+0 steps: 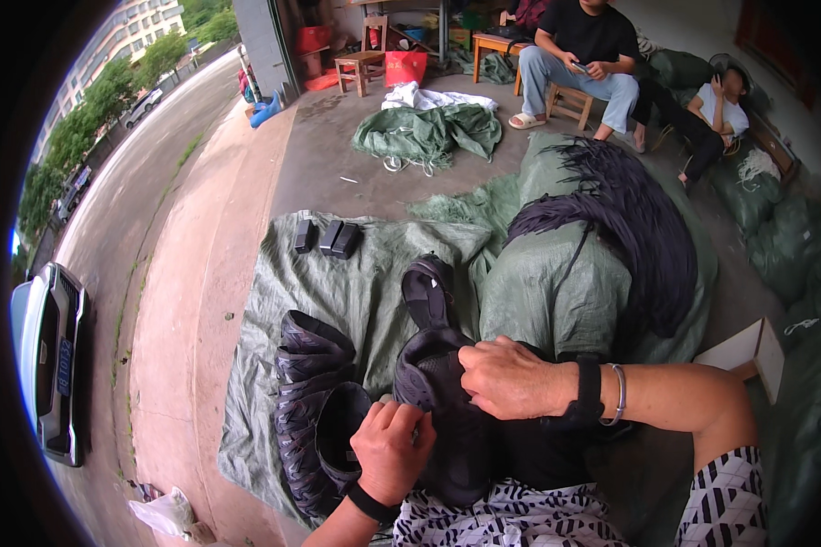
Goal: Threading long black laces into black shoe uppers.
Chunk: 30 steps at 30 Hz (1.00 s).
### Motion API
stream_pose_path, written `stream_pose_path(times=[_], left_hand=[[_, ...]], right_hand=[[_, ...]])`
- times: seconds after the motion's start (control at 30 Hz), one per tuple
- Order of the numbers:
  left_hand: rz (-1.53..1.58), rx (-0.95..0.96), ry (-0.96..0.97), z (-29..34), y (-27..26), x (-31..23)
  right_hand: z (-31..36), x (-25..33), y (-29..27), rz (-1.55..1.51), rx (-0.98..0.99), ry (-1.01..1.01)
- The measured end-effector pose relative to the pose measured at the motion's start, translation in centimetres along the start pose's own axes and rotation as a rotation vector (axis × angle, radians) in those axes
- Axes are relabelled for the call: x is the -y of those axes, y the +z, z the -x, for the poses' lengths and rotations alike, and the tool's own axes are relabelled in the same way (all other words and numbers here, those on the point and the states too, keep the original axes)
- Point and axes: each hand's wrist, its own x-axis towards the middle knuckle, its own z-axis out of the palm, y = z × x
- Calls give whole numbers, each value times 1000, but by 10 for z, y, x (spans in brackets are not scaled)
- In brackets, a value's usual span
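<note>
A black shoe lies lengthwise in my lap, its collar facing away from me. My left hand is closed at the shoe's left side, fingers curled; any lace in them is too small to see. At the right edge of the shoe's opening my right hand pinches the material, its fingertips partly hidden. Just beyond stands another black shoe. A curved row of nested black shoe uppers lies by my left hand, on a green woven sheet.
A bundle of long dark laces drapes over a bulging green sack at right. Small black blocks rest on the sheet's far edge. Two people sit at the back right. Beyond are crumpled green sacks and a wooden chair.
</note>
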Motion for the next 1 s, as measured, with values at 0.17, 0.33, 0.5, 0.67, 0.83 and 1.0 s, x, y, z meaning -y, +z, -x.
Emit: stream_pose_path(times=[0.17, 0.33, 0.5, 0.67, 0.83, 1.0], left_hand=[[252, 48, -264, 7, 7, 2], [-62, 20, -5, 1, 5, -5], [93, 193, -168, -3, -9, -3], [294, 125, -52, -20, -14, 4], [217, 459, 88, -45, -38, 16], [191, 554, 121, -52, -39, 19]], right_hand=[[2, -5, 8, 12, -84, -7], [3, -6, 17, -66, -201, -57], [6, -8, 23, -183, -274, -58], [5, -21, -26, -956, -536, -69], [29, -57, -101, -1661, -716, -75], [35, -41, -59, -956, -250, 387]])
